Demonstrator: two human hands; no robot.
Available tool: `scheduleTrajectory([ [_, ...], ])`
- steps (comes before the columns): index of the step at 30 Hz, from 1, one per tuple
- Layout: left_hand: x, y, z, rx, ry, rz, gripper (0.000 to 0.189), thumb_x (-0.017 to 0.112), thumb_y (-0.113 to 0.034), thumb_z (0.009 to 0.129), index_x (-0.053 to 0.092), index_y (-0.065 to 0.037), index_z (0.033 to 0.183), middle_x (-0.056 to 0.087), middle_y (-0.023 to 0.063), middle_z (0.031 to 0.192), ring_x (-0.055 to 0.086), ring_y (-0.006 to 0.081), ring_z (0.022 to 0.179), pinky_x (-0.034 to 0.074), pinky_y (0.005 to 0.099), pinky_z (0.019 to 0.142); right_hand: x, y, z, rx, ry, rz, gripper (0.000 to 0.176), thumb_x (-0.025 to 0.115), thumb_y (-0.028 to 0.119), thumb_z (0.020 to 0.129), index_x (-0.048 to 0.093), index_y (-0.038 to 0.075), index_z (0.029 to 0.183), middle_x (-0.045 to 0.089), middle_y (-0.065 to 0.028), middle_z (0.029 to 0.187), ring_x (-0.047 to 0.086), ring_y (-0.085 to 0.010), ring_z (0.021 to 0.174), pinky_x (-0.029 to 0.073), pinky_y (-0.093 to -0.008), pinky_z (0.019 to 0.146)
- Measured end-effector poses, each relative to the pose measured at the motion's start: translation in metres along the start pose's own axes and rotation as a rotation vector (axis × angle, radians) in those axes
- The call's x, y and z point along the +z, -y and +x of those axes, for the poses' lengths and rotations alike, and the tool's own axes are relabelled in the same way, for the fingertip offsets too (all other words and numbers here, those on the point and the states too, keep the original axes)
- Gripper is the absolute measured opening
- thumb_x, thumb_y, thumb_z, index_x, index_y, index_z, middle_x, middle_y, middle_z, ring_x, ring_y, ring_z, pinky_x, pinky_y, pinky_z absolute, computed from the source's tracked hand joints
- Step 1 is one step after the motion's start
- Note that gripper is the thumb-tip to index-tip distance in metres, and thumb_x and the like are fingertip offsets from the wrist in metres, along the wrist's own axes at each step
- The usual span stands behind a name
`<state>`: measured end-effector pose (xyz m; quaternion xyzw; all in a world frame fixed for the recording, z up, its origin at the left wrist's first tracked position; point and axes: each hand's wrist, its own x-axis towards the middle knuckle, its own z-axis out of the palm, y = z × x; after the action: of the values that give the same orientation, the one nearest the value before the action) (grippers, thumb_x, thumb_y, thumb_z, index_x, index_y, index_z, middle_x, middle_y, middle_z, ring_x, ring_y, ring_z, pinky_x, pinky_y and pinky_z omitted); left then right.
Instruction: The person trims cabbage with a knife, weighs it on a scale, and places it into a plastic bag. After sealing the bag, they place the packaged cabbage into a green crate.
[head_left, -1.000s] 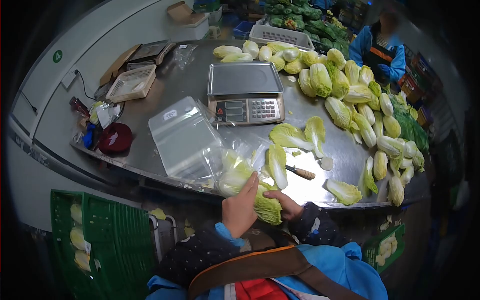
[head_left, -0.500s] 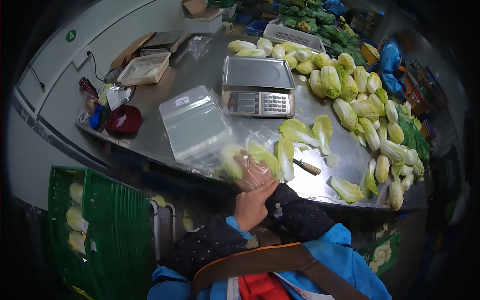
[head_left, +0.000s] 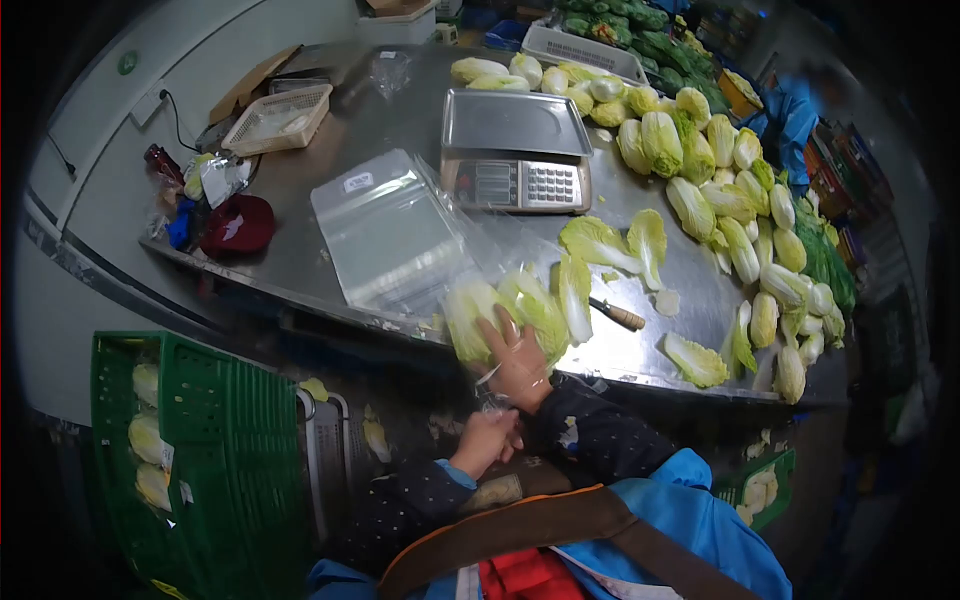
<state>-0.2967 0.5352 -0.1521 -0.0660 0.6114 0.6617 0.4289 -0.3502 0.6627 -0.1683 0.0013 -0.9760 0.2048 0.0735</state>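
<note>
Two Chinese cabbages, left [head_left: 470,325] and right [head_left: 538,315], lie side by side in clear plastic at the table's front edge. My right hand [head_left: 520,370] rests on them with fingers spread. Closer to my body, my left hand [head_left: 487,440] is closed on the gathered end of the clear plastic bag [head_left: 490,385]. Just behind the cabbages is a stack of flat clear bags [head_left: 385,235]. Loose leaves [head_left: 573,295] and a knife with a wooden handle [head_left: 620,314] lie to the right.
A scale [head_left: 515,165] stands behind the bags. Many cabbages [head_left: 690,205] cover the table's right side. At the left are a basket [head_left: 280,120] and a dark red cap [head_left: 238,225]. Green crates [head_left: 235,450] stand lower left. Another person's blue sleeve [head_left: 790,125] shows upper right.
My left hand has moved down toward my body with the bag's end. My right hand, earlier seen through the plastic, now lies spread over the cabbages. The view has shifted slightly.
</note>
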Motion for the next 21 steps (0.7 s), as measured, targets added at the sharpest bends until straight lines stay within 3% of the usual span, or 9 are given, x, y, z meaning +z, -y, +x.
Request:
scheduleTrajectory([
  [5,-0.022,0.003,-0.017,0.119,-0.021,0.154,0.029,0.054,-0.022,0.091,0.062,0.002,0.077,0.057,0.0049,0.058,0.049,0.0089,0.041,0.034,0.0224,0.037,0.018,-0.014,-0.003,0.002,0.01,-0.116,0.083,0.073,0.034,0.07,0.03,0.011,0.137,0.03,-0.0181,0.14,0.044,-0.0479,0.111,0.041,-0.0491,0.092],
  [7,-0.026,0.002,-0.034,0.121,-0.039,0.135,0.027,0.058,-0.023,0.089,0.066,0.003,0.085,0.061,0.005,0.063,0.053,0.008,0.046,0.036,0.0206,0.04,-0.006,-0.018,-0.031,-0.078,0.008,0.046,0.082,0.073,0.035,0.07,0.033,0.009,0.136,0.031,-0.0185,0.14,0.046,-0.0449,0.11,0.041,-0.0479,0.092],
  [10,-0.027,0.01,-0.048,0.185,-0.078,0.127,0.017,0.067,-0.011,0.08,0.068,0.003,0.09,0.065,0.0044,0.068,0.056,0.0068,0.051,0.042,0.0195,0.046,-0.061,0.009,-0.071,-0.225,0.019,0.179,0.069,0.074,0.035,0.07,0.046,0.008,0.127,0.045,-0.0179,0.127,0.05,-0.0388,0.103,0.043,-0.0459,0.087],
  [12,-0.028,0.019,-0.054,0.197,-0.114,0.157,0.014,0.068,-0.007,0.079,0.069,0.004,0.088,0.065,0.0044,0.068,0.057,0.0065,0.052,0.043,0.0196,0.047,-0.075,0.02,-0.084,-0.209,0.156,0.349,0.04,0.069,0.027,0.074,0.058,0.004,0.105,0.055,-0.0155,0.102,0.053,-0.0349,0.092,0.044,-0.0413,0.081],
  [16,-0.04,0.026,-0.054,0.252,-0.169,0.241,0.013,0.069,-0.005,0.075,0.069,0.004,0.084,0.066,0.0046,0.067,0.058,0.0066,0.053,0.044,0.0195,0.048,-0.04,0.038,-0.089,-0.29,0.24,0.466,0.013,0.065,0.015,0.076,0.059,0.004,0.08,0.054,-0.0108,0.082,0.054,-0.03,0.083,0.045,-0.0381,0.072],
  [17,-0.044,0.027,-0.056,0.24,-0.158,0.238,0.012,0.07,-0.005,0.074,0.069,0.003,0.083,0.066,0.0043,0.066,0.057,0.0065,0.052,0.044,0.0193,0.047,-0.04,0.041,-0.09,-0.329,0.242,0.45,0.013,0.065,0.015,0.077,0.058,0.004,0.082,0.053,-0.0109,0.08,0.054,-0.0301,0.082,0.045,-0.0382,0.07],
  [18,-0.053,0.032,-0.055,0.125,-0.106,0.234,0.017,0.072,-0.005,0.07,0.069,-0.001,0.086,0.067,0.0069,0.074,0.062,0.0115,0.064,0.048,0.0235,0.056,-0.04,0.043,-0.09,-0.334,0.263,0.456,0.014,0.063,0.015,0.078,0.056,0.004,0.082,0.053,-0.0114,0.08,0.055,-0.0309,0.081,0.045,-0.0391,0.069],
  [20,-0.061,0.012,-0.049,0.613,-0.272,0.801,0.039,0.075,-0.007,0.062,0.066,-0.006,0.1,0.065,0.0127,0.097,0.061,0.0217,0.091,0.048,0.0326,0.077,-0.041,0.045,-0.089,-0.32,0.287,0.464,0.015,0.061,0.016,0.08,0.054,0.004,0.082,0.053,-0.0123,0.081,0.056,-0.0325,0.078,0.046,-0.0407,0.066],
  [21,-0.035,-0.036,-0.059,0.85,-0.597,1.185,0.056,0.075,-0.012,0.059,0.06,-0.009,0.113,0.055,0.0156,0.118,0.048,0.0296,0.114,0.038,0.04,0.093,-0.043,0.046,-0.088,-0.302,0.297,0.47,0.016,0.061,0.017,0.081,0.052,0.004,0.083,0.053,-0.0128,0.081,0.056,-0.0332,0.076,0.046,-0.0414,0.064],
])
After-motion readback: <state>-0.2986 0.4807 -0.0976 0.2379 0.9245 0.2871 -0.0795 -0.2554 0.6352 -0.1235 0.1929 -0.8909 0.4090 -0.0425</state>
